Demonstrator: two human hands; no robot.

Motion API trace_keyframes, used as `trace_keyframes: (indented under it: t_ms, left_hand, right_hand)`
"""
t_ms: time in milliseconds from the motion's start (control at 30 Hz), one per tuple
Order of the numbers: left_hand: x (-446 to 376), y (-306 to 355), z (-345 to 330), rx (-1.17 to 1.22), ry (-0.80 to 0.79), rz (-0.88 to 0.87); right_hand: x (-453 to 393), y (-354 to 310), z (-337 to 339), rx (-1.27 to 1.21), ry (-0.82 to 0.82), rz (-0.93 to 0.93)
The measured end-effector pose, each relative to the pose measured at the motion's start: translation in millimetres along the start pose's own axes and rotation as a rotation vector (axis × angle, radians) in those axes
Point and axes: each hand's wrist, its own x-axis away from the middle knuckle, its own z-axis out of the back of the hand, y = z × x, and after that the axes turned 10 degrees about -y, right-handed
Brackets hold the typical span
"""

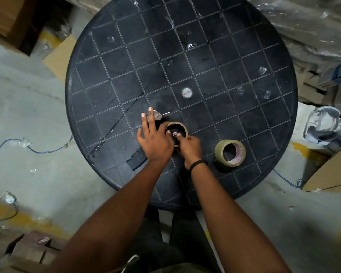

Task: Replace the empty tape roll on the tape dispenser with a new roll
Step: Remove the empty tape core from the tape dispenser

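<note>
The tape dispenser (159, 115) lies flat on the round black table (205, 66), its metal blade end pointing away from me. An empty brown cardboard core (181, 124) sits around the dispenser's black wheel. My left hand (155, 138) lies flat over the dispenser, fingers spread, pressing it down. My right hand (189, 147) has its fingertips pinched on the near edge of the core beside the wheel's hub. A new roll of brownish tape (230, 153) lies flat on the table to the right of my hands, untouched.
A round silver logo cap (186, 92) marks the table's middle. Cardboard boxes (329, 174) and plastic-wrapped goods (313, 26) crowd the right side. A blue cable (39, 150) runs over the concrete floor on the left. Scraps of clear tape stick to the tabletop.
</note>
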Motion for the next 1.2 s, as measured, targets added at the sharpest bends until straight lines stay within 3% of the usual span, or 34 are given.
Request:
trace_keyframes:
  t_ms: [400, 600, 733, 833, 933, 1200]
  left_hand:
    - [-3, 5, 4, 0.019, 0.005, 0.033]
    - [-5, -1, 10, 0.142, -0.002, 0.028]
    - [-1, 0, 16, 0.146, -0.102, 0.0]
    - [-2, 2, 15, 0.08, -0.134, -0.001]
    - [-6, 2, 15, 0.082, -0.114, 0.049]
    - [-5, 5, 13, 0.092, -0.096, 0.072]
  right_hand:
    - [-15, -18, 5, 0.101, -0.037, -0.067]
    - [-18, -28, 7, 0.306, -0.044, 0.011]
    - [-20, -42, 18, 0.448, -0.093, 0.064]
    - [-15, -39, 24, 0.311, -0.15, 0.088]
    - [-11, -26, 21, 0.125, -0.094, 0.039]
    - [3, -13, 7, -0.027, -0.02, -0.081]
